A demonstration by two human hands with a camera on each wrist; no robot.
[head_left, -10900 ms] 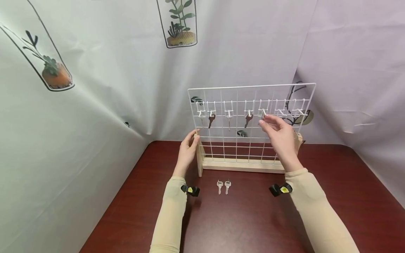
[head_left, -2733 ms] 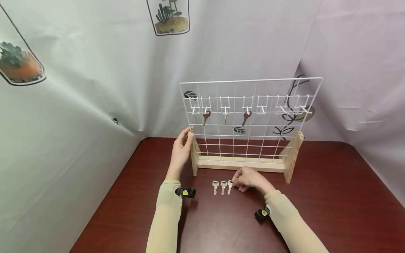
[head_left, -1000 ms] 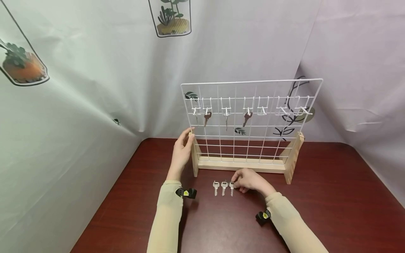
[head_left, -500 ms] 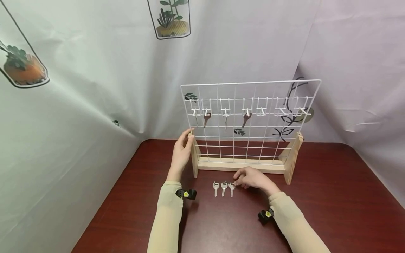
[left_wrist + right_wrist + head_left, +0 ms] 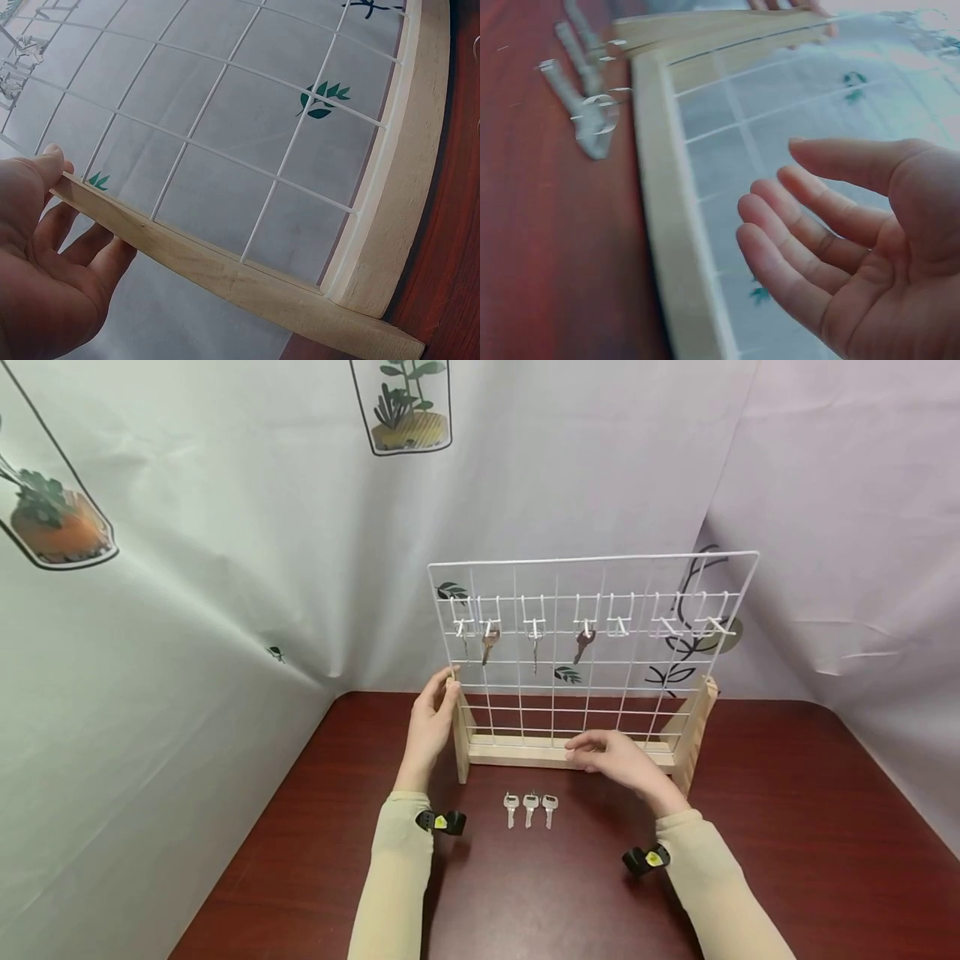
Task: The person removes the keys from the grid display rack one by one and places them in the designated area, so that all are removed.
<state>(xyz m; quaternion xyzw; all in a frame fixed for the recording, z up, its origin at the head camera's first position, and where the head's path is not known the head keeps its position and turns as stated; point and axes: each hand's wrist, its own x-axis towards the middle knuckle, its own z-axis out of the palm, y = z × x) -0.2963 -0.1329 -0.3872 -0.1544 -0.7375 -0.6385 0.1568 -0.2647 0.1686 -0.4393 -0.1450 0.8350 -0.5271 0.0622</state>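
Note:
A white wire grid rack (image 5: 592, 560) with wooden feet stands on the table. My left hand (image 5: 432, 718) grips the top of its left wooden post, with thumb and fingers on either side in the left wrist view. My right hand (image 5: 615, 758) is raised in front of the rack's lower bar, holding nothing; the right wrist view shows its fingers loosely bent and spread. Three silver keys with small rings, the rightmost key (image 5: 550, 811) nearest that hand, lie in a row on the table. Several other keys, among them a brownish key (image 5: 491, 646), hang from the left hooks.
Three bare white hooks, such as the rightmost hook (image 5: 716, 625), stick out on the rack's right half. A wooden base bar (image 5: 517, 752) joins the feet. Behind the dark red table (image 5: 787, 827) hangs a pale printed cloth (image 5: 600, 460).
Earlier my right hand was at the fifth hook and two keys lay on the table. A third now lies beside them; my right hand has let go and risen. The left has kept its grip.

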